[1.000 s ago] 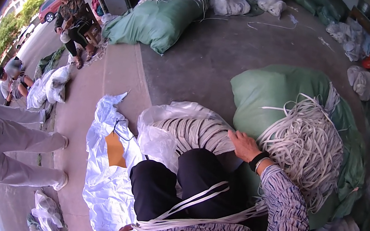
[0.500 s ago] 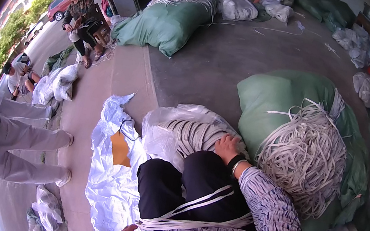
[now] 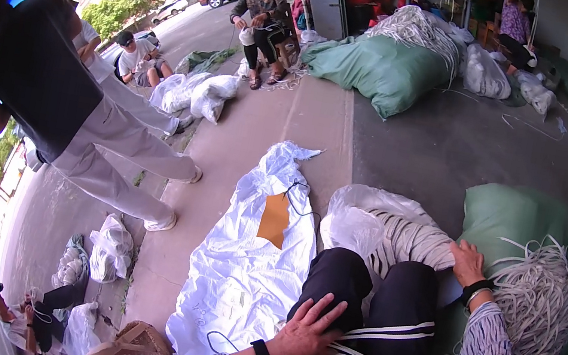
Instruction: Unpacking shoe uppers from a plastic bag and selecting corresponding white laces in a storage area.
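Note:
My left hand (image 3: 306,331) lies on my left knee with its fingers spread. Several white flat strips (image 3: 385,334) run across my lap, close to that hand. My right hand (image 3: 468,263) rests at the right end of a pale ribbed bundle (image 3: 415,242), fingers stretched along its edge and not visibly gripping it. Clear plastic (image 3: 355,224) partly wraps the bundle, which sits beyond my knees. To the right of that hand, a big tangle of white strips (image 3: 539,306) spills over a green sack (image 3: 520,215).
A white woven sheet (image 3: 244,277) with a brown piece (image 3: 274,219) on it lies to my left. A person (image 3: 51,76) stands farther left; another (image 3: 266,18) sits beyond. Another green sack (image 3: 379,69) lies ahead. A woven basket (image 3: 135,353) is at lower left.
The view has turned left, so things appear farther right. My left hand has come up from the lower edge onto my knee. My right hand stays at the bundle.

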A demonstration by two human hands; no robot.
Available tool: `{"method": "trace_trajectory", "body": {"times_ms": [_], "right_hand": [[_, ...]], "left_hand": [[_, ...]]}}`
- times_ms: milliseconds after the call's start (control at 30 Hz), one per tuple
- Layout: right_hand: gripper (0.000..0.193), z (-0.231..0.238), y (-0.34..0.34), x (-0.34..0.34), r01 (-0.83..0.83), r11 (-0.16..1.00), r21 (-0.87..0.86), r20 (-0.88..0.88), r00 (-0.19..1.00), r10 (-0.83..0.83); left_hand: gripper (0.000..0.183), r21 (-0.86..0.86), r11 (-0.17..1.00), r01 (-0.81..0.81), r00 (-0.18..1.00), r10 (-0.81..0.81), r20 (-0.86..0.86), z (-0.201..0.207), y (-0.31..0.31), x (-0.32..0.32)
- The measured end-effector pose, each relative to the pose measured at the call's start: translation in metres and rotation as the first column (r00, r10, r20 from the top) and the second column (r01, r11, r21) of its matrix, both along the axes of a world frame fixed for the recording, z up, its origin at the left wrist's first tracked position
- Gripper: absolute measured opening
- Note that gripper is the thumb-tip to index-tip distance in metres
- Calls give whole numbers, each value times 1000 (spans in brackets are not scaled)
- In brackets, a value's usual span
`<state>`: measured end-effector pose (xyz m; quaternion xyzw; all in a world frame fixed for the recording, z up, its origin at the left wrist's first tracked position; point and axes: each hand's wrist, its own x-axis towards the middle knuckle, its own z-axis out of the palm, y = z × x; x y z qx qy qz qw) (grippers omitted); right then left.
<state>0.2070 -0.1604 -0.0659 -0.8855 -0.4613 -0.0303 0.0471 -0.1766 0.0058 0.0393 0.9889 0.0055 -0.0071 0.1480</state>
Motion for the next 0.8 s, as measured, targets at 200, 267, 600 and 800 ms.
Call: {"method": "trace_trajectory", "body": {"times_ms": [200,267,600,800], "right_hand": [[31,76,-13,29,77,996,53,200,976,-86],[40,110,-25,46,65,976,207,235,965,-113],[46,205,2,-40,210,280,937,-326,814,480],[46,163,59,-155,-55,491,869,-277,769,576]], "left_hand": [[35,-372,928,35,891,-198,-409,0,-9,-21],[37,-446,894,-41,939,-118,-323,-14,-10,-42],[55,-891,454,6,962,242,130,20,25,-3],[85,-859,-508,62,998,24,58,10,36,44]]}}
